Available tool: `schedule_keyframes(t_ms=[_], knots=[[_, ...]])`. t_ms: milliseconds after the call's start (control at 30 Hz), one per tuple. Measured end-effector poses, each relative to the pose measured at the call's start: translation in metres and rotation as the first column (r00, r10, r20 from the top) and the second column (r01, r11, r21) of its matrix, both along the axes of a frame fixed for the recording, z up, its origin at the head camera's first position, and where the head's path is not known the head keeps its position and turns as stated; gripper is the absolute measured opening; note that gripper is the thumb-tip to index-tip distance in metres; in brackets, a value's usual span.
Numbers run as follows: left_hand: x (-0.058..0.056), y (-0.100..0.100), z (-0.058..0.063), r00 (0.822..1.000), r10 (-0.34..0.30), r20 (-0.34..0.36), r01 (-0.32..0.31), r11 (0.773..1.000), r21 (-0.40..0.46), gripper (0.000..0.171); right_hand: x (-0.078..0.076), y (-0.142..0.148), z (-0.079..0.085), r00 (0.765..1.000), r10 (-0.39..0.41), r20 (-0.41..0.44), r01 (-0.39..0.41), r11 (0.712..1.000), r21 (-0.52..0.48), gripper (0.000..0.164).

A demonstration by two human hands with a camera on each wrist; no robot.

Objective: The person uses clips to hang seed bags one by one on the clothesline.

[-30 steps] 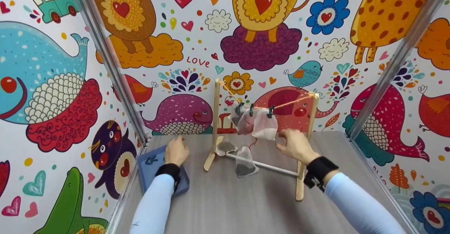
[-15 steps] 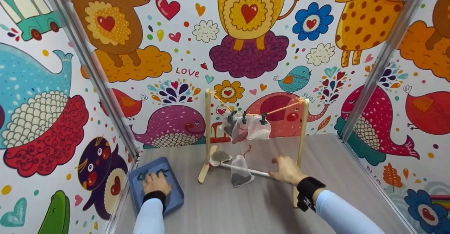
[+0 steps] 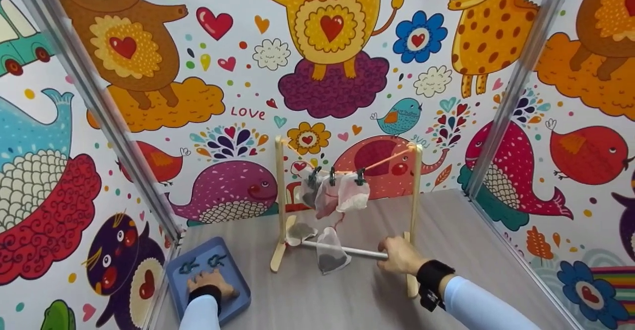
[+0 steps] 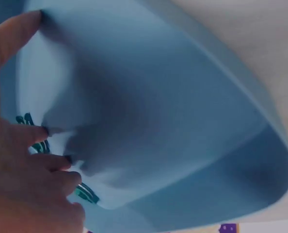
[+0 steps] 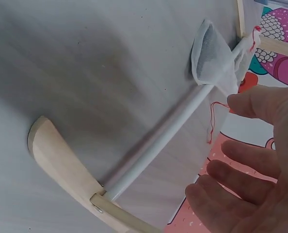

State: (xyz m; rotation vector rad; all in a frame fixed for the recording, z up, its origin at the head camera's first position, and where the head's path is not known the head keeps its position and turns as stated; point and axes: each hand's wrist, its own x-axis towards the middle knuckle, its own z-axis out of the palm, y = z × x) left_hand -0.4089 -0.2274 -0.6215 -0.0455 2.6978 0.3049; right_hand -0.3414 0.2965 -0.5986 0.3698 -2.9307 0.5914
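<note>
My left hand (image 3: 212, 283) is in the blue tray (image 3: 237, 270), thumb spread from the fingers. Two dark green clips (image 3: 216, 260) lie just beyond its fingertips; in the left wrist view a clip (image 4: 87, 192) shows partly behind the fingers. My right hand (image 3: 401, 255) hovers near the right end of the rack's white bar (image 3: 359, 252), fingers loosely bent and holding nothing. From the rack's orange string (image 3: 392, 160) hang several mesh bags (image 3: 353, 198), pinned by dark clips (image 3: 360, 177). One mesh bag (image 3: 331, 253) with a red thread lies across the bar, another (image 3: 301, 231) at its left end.
Wooden posts (image 3: 415, 196) hold the string up, each on a wooden foot (image 3: 278, 258) on the grey table (image 3: 297, 300). Cartoon-printed walls (image 3: 233, 136) with metal corner rails (image 3: 114, 106) enclose the table on the back and sides.
My left hand has moved down into the tray, near the clips. My right hand has dropped from beside the hanging bags to the bar. The head view has shifted too.
</note>
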Motion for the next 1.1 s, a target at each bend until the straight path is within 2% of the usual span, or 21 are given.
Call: schedule_keyframes(t_ms=[200, 300, 367, 433, 467, 533, 633, 700, 767, 800, 867, 933, 1033, 1100], knots=[[0.014, 0.011, 0.005, 0.998, -0.062, -0.018, 0.062, 0.997, -0.039, 0.098, -0.003, -0.008, 0.003, 0.999, 0.000, 0.034, 0.001, 1.000, -0.010, 0.031], [0.014, 0.016, 0.004, 0.993, -0.108, -0.052, 0.103, 0.991, -0.084, 0.099, -0.004, -0.010, 0.002, 0.999, 0.000, 0.047, 0.001, 1.000, -0.009, 0.030], [0.011, 0.016, -0.004, 0.986, -0.125, -0.108, 0.113, 0.987, -0.113, 0.093, -0.004, -0.011, 0.001, 0.999, 0.010, 0.042, -0.010, 1.000, -0.004, 0.031], [0.008, 0.014, -0.013, 0.979, -0.131, -0.156, 0.110, 0.985, -0.134, 0.095, -0.004, -0.012, -0.001, 0.999, 0.027, 0.028, -0.027, 1.000, 0.006, 0.033], [0.007, 0.012, -0.019, 0.976, -0.130, -0.176, 0.105, 0.984, -0.144, 0.097, -0.004, -0.013, -0.001, 0.999, 0.038, 0.023, -0.038, 0.999, 0.009, 0.034], [0.009, 0.008, -0.021, 0.978, -0.111, -0.179, 0.087, 0.987, -0.137, 0.107, -0.004, -0.015, -0.001, 0.998, 0.058, 0.017, -0.058, 0.998, 0.016, 0.034], [0.019, 0.006, -0.011, 0.992, -0.074, -0.104, 0.062, 0.991, -0.115, 0.123, -0.004, -0.018, 0.001, 0.997, 0.073, 0.019, -0.073, 0.997, 0.022, 0.032], [0.022, 0.008, -0.004, 0.996, -0.057, -0.068, 0.050, 0.993, -0.102, 0.127, -0.005, -0.019, 0.004, 0.997, 0.069, 0.032, -0.069, 0.997, 0.021, 0.032], [0.020, 0.009, -0.007, 0.995, -0.044, -0.085, 0.036, 0.995, -0.095, 0.124, -0.006, -0.018, 0.005, 0.998, 0.053, 0.041, -0.053, 0.998, 0.016, 0.032], [0.016, 0.008, -0.013, 0.993, -0.038, -0.115, 0.028, 0.996, -0.089, 0.119, -0.006, -0.018, 0.006, 0.998, 0.045, 0.048, -0.046, 0.999, 0.012, 0.032], [0.010, 0.009, -0.025, 0.979, -0.037, -0.200, 0.021, 0.997, -0.081, 0.104, -0.007, -0.018, 0.007, 0.998, 0.040, 0.044, -0.040, 0.999, 0.013, 0.032], [0.004, 0.009, -0.040, 0.955, -0.047, -0.294, 0.026, 0.997, -0.074, 0.082, -0.007, -0.017, 0.007, 0.998, 0.043, 0.035, -0.044, 0.999, 0.022, 0.030], [0.001, 0.010, -0.060, 0.897, -0.108, -0.428, 0.076, 0.993, -0.092, 0.053, -0.008, -0.018, 0.007, 0.998, 0.066, 0.022, -0.067, 0.997, 0.039, 0.025], [0.000, 0.012, -0.069, 0.853, -0.144, -0.501, 0.106, 0.989, -0.103, 0.042, -0.008, -0.020, 0.008, 0.997, 0.078, 0.020, -0.078, 0.996, 0.049, 0.023]])
